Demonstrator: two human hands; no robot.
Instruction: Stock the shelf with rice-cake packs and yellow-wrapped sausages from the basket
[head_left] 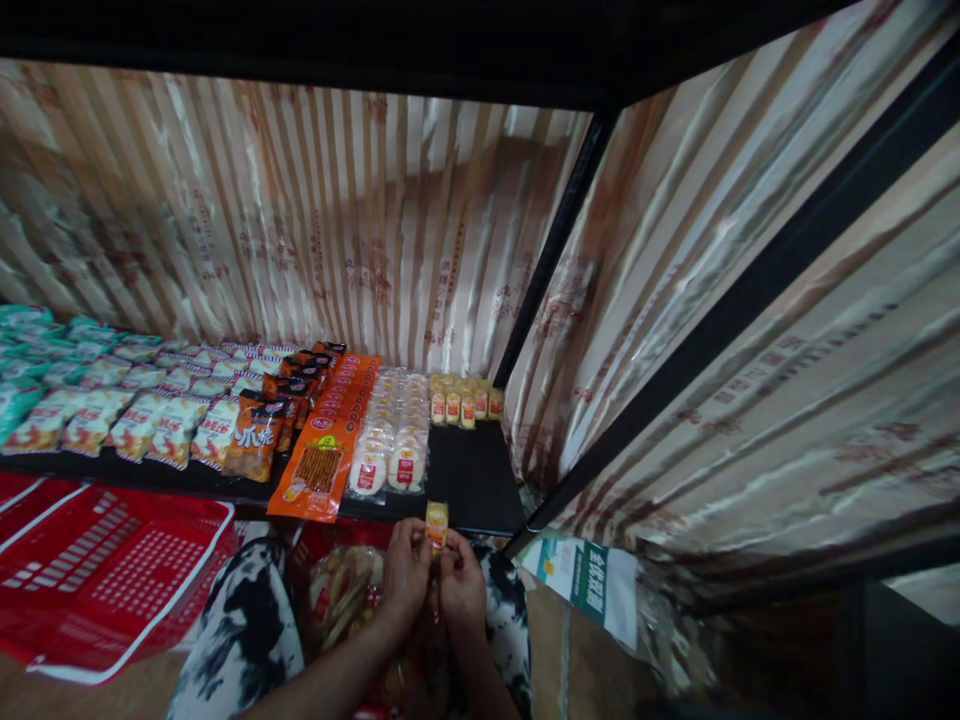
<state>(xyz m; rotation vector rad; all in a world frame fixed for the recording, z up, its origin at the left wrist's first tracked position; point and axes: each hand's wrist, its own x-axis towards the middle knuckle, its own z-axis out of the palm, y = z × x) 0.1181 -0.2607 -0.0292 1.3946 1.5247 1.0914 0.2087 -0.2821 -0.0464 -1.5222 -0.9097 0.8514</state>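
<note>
A small yellow snack packet [436, 520] with a red label is held upright between my two hands at the shelf's front edge. My left hand [409, 570] pinches its left side, and my right hand [460, 582] pinches its right side. Several similar yellow packets [466, 405] stand in rows at the back right of the black shelf [469, 470]. Left of them lie clear-wrapped round white crackers [406, 465] with red labels. Below my hands, between my knees, a red basket holds more wrapped snacks [345, 590], partly hidden by my arms.
Along the shelf's left lie an orange snack bag [322, 465], dark orange bags [255, 435], white packets [172, 430] and green packets [19, 400]. An empty red basket [142, 560] sits at lower left. A black post [555, 250] and patterned sheeting [300, 220] bound the shelf.
</note>
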